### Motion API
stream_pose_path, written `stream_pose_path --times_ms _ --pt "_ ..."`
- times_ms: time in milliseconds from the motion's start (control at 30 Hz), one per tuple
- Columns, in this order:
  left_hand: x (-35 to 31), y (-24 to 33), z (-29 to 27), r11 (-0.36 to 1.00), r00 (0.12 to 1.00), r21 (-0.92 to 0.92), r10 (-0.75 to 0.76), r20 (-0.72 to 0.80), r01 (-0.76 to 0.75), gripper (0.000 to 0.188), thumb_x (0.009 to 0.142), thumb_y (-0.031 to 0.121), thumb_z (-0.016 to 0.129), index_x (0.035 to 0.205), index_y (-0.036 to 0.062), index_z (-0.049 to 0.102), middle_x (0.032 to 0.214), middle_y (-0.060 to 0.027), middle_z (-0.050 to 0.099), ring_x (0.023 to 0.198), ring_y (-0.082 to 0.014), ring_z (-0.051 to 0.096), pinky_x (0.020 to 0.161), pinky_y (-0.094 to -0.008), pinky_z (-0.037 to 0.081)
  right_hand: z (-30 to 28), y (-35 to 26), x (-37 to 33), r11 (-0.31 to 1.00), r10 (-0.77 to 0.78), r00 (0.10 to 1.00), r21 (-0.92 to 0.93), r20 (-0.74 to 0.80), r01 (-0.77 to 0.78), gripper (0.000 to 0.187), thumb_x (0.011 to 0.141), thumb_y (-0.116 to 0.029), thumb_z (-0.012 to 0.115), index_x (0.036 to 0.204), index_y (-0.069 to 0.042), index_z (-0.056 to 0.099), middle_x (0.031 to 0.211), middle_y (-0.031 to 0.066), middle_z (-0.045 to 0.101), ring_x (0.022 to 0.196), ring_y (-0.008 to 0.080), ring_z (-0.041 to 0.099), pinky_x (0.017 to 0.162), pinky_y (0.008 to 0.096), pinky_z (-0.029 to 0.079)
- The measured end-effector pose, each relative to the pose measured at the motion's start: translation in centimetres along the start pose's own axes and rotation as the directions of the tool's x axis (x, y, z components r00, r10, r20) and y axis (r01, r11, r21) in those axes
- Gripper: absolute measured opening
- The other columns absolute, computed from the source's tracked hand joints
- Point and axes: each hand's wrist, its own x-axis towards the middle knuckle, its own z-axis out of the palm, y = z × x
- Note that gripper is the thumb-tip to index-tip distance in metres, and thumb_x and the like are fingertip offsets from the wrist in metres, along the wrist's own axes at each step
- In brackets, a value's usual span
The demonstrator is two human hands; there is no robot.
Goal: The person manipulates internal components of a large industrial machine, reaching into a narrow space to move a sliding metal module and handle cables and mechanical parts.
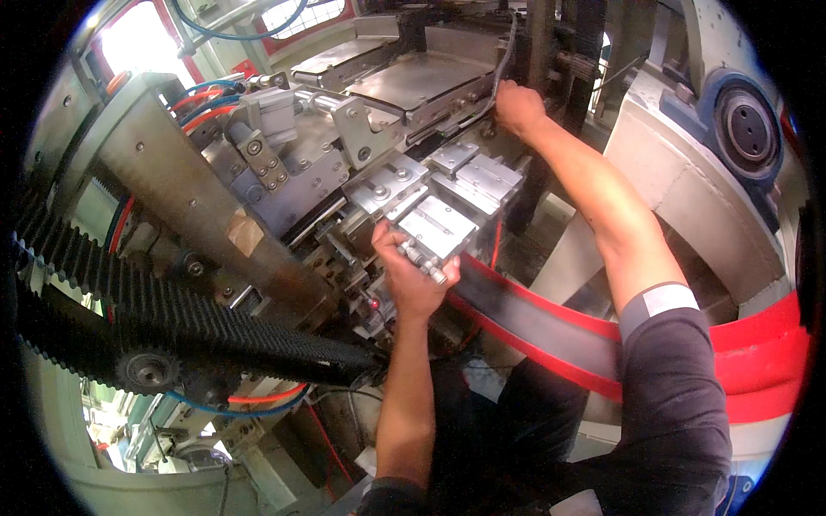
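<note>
Before me the metal machine bed [297,191] carries everything, and it runs at a slant across my view. On its near end I see a square silver block [437,225], with a bolted plate [387,182] just beside it toward my left and a broad, pale block [489,182] on the other side. Farther back, a bracket with a round hole [360,127] stands upright on the bed. Beyond it I see a wide flat plate [422,83] and a narrower one [344,57].
</note>
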Motion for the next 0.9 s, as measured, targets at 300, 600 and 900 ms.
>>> stream_pose_path --times_ms 300,600,900 --pt "0.0 -0.4 0.2 0.999 0.999 0.034 0.019 -0.028 -0.018 0.081 0.057 0.028 0.077 0.117 0.0056 0.027 0.133 -0.0204 0.030 0.115 -0.0311 0.042 0.099 -0.0388 0.034 -0.2 0.7 -0.5 0.998 -0.035 0.996 0.042 -0.088 0.039 0.022 0.077 -0.016 0.058 0.093 -0.001 0.063 0.095 0.0192 0.065 0.085 0.0340 0.066 0.071 0.0439 0.054" --pt "0.2 0.1 0.0 1.000 0.999 0.011 -0.014 -0.035 0.015 0.077 0.057 0.030 0.078 0.110 0.0063 0.028 0.133 -0.0213 0.030 0.117 -0.0314 0.041 0.100 -0.0393 0.033 -1.2 -0.1 -0.1 0.998 0.018 0.998 -0.055 0.062 -0.015 0.024 0.078 -0.024 0.059 0.084 -0.004 0.070 0.088 0.0152 0.069 0.082 0.0322 0.068 0.068 0.0435 0.055" --pt "0.2 0.5 0.0 0.997 0.998 -0.035 -0.068 -0.015 0.068 0.077 0.055 0.024 0.078 0.110 0.0047 0.028 0.132 -0.0217 0.031 0.118 -0.0315 0.039 0.101 -0.0399 0.032 -1.5 -1.0 -0.4 0.998 0.059 0.998 -0.033 0.023 -0.059 0.034 0.080 -0.028 0.057 0.101 -0.003 0.065 0.101 0.0149 0.067 0.089 0.0323 0.067 0.071 0.0440 0.055"
